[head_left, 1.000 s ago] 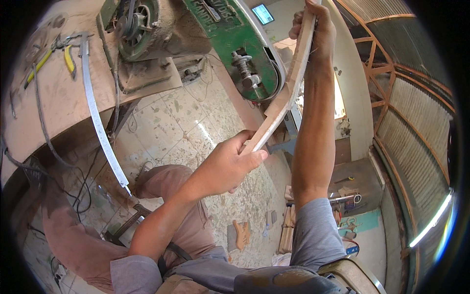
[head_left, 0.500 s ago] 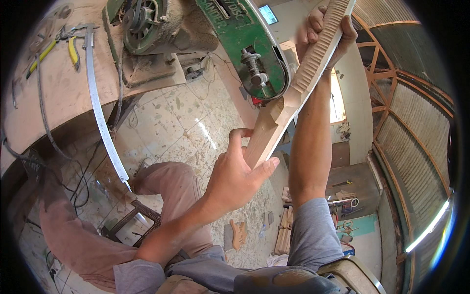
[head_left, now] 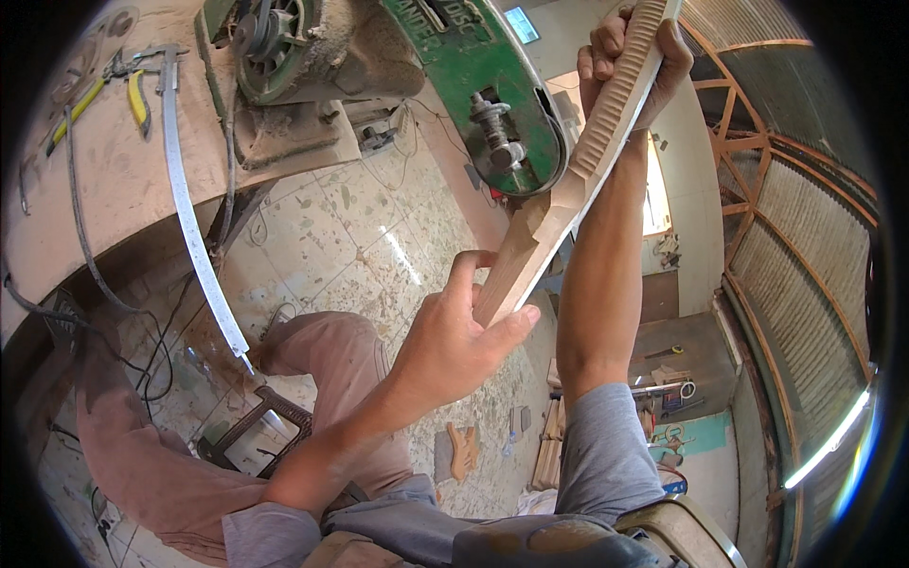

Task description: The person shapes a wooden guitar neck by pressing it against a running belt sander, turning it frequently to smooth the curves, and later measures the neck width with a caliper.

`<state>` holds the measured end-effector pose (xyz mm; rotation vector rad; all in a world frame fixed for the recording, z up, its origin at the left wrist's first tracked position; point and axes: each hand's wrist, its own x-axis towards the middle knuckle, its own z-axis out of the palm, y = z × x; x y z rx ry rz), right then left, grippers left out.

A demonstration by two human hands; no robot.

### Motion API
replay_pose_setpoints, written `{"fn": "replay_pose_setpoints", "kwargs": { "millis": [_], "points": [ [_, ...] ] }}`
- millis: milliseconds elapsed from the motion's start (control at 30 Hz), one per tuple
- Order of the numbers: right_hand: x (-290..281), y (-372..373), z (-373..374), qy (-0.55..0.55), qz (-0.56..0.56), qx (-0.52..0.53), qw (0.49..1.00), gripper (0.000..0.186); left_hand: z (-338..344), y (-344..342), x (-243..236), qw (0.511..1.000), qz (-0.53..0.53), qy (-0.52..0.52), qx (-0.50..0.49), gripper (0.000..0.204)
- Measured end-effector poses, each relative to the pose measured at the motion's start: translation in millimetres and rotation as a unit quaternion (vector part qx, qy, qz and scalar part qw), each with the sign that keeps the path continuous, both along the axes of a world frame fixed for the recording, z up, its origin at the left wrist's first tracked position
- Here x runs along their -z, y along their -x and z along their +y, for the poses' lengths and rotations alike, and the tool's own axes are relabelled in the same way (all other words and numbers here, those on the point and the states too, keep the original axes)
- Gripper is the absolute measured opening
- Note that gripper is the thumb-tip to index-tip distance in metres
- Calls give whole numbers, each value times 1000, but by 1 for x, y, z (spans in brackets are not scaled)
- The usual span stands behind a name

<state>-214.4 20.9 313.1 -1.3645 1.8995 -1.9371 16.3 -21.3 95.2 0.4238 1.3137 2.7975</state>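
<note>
I hold a long, pale wooden piece point(head_left: 540, 232) slantwise with both hands. A row of ridges runs along its upper stretch, and a step is cut near its middle; its lower end is a plain block. My left hand point(head_left: 440, 350) grips this lower end between thumb and fingers. Higher up and farther off, my right hand point(head_left: 660, 93) wraps round the ridged end. The wood's middle lies by the rounded end of a green belt sander point(head_left: 516, 104); I cannot tell whether they touch.
A dusty workbench point(head_left: 142, 199) on the left bears the sander's motor point(head_left: 275, 43), yellow-handled pliers point(head_left: 139, 104) and a long pale strip point(head_left: 189, 208). Cables hang off its edge. A dark stool or frame point(head_left: 251, 431) stands by my legs. Carved wood point(head_left: 462, 452) lies on the floor.
The wooden piece's middle has come slightly closer to the sander's rounded end in view. Both hands keep their grip.
</note>
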Motion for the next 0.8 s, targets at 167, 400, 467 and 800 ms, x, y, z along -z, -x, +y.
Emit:
{"fn": "replay_pose_setpoints", "kwargs": {
  "millis": [167, 400, 467, 800],
  "points": [
    [3, -2, -2, -20, 33, 79, 996, 38, -7, 5, 7, 999, 25, 21, 4, 54],
    [3, -11, -6, -87, 75, 180, 977, 37, -21, 6, 0, 994, 67, 86, 1, 38],
    [1, -12, -8, -105, 103, 224, 964, 38, -22, 7, 0, 992, 84, 92, -17, 33],
    [-7, -40, -19, -183, 223, 380, 879, 42, -20, 43, 26, 985, 100, 60, 127, 45]
  ]
}}
